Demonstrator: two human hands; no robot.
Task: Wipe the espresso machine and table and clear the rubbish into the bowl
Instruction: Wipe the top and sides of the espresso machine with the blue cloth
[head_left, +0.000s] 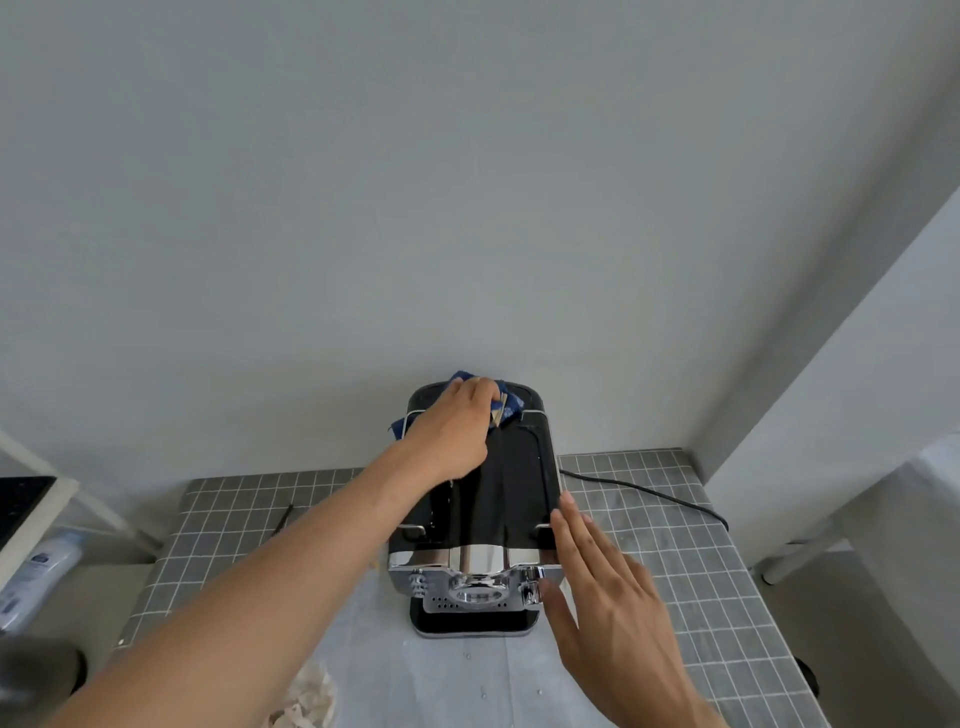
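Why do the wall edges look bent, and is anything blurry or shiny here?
Head view: the wide-angle lens bows the wall corner at right. The light is soft and even, with faint shadows. The espresso machine shows glare on its glossy black top and chrome front. The bottle at the left edge and the crumpled paper at the bottom look blurred.

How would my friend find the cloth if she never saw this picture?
Find the black espresso machine standing on the grey tiled table against the wall. On the back of its top, the left hand presses down a dark blue cloth. It is the only blue, crumpled thing there.
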